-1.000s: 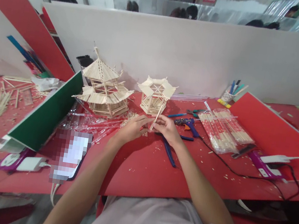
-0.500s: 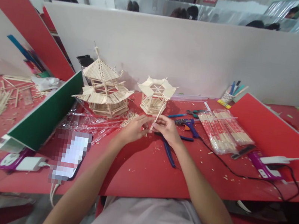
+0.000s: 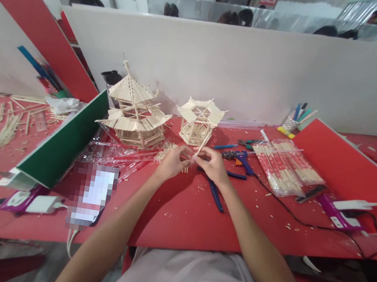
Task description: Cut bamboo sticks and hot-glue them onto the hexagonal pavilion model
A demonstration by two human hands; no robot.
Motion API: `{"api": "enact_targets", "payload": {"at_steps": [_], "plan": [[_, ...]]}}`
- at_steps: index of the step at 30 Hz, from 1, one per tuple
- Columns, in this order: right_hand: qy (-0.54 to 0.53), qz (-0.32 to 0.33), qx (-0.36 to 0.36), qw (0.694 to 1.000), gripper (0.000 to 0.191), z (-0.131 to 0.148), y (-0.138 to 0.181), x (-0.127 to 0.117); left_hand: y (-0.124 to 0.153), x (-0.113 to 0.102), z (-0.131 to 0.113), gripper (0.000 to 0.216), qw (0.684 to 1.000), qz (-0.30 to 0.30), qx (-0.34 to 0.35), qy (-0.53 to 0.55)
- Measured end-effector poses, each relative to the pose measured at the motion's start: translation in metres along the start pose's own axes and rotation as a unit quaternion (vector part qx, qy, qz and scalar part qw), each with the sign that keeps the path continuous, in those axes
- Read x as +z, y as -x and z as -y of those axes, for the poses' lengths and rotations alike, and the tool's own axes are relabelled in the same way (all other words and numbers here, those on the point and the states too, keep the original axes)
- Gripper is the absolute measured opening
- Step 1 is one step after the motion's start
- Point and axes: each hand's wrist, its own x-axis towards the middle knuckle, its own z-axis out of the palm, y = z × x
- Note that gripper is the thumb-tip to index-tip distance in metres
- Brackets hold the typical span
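My right hand [image 3: 214,164] pinches a thin wooden stick [image 3: 204,142], which slants up from the fingertips. My left hand [image 3: 173,161] is closed beside it, thumb and fingers meeting close to the stick's lower end; what they grip is too small to make out. Just behind the hands stands a small six-sided stick pavilion [image 3: 200,114] with an open-centred roof. Farther left is a taller two-roofed stick pagoda [image 3: 135,113]. A heap of short stick pieces [image 3: 165,150] lies by my left hand. Blue-handled pliers [image 3: 214,195] lie under and beside my right hand.
A hot glue gun [image 3: 241,159] and bagged chopsticks [image 3: 282,168] lie right, near a red board [image 3: 348,171] and pen cup [image 3: 292,123]. A phone [image 3: 93,197], green board [image 3: 62,145] and power strip [image 3: 18,200] are left. Cables cross the red table [image 3: 167,228].
The stick has been lowered and drawn in between my hands, so less of it shows. My fingertips have come closer together. The whole view has shifted slightly.
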Motion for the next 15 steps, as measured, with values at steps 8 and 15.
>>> {"api": "enact_targets", "payload": {"at_steps": [8, 15], "plan": [[-0.021, -0.018, -0.006, 1.000, 0.028, -0.0023, 0.0010, -0.0002, 0.0006, -0.0023, 0.0059, 0.010, 0.997, -0.013, 0.019, -0.072], [-0.013, -0.039, -0.014, 0.999, 0.027, 0.0016, 0.0024, -0.0002, -0.0004, 0.0020, 0.0089, 0.023, 1.000, 0.008, -0.003, 0.029]]}}
